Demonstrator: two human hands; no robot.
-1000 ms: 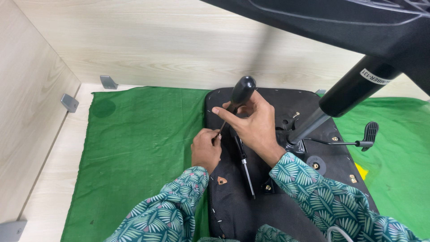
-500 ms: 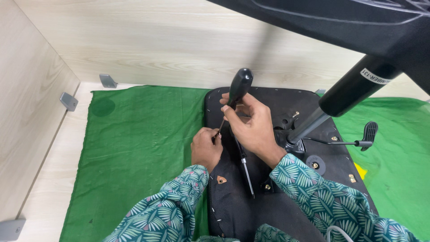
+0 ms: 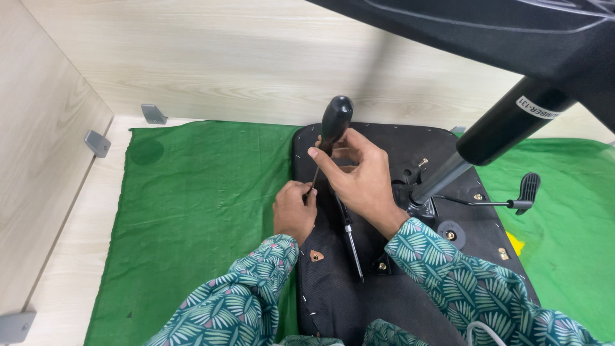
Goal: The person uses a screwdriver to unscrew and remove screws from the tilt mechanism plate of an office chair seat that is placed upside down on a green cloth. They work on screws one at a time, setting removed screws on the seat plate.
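Observation:
An upturned black chair seat (image 3: 410, 301) lies on a green cloth (image 3: 205, 211). My right hand (image 3: 359, 179) grips a black-handled screwdriver (image 3: 334, 122), held nearly upright with its shaft slanting down to the left. My left hand (image 3: 293, 210) is closed around the shaft's lower end at the seat's left edge; the tip is hidden. A second, slimmer screwdriver (image 3: 351, 242) lies flat on the seat under my right wrist. Both arms wear teal leaf-patterned sleeves.
A black gas cylinder (image 3: 493, 138) rises from the seat mechanism (image 3: 419, 205) toward the top right, under a dark chair base. A lever with a black paddle (image 3: 528, 189) sticks out right. Wooden walls with grey brackets (image 3: 97, 142) enclose the left and back.
The screwdriver handle has tipped more upright and my right hand's fingers have shifted on it, as in turning. My left hand stays at the shaft's lower end.

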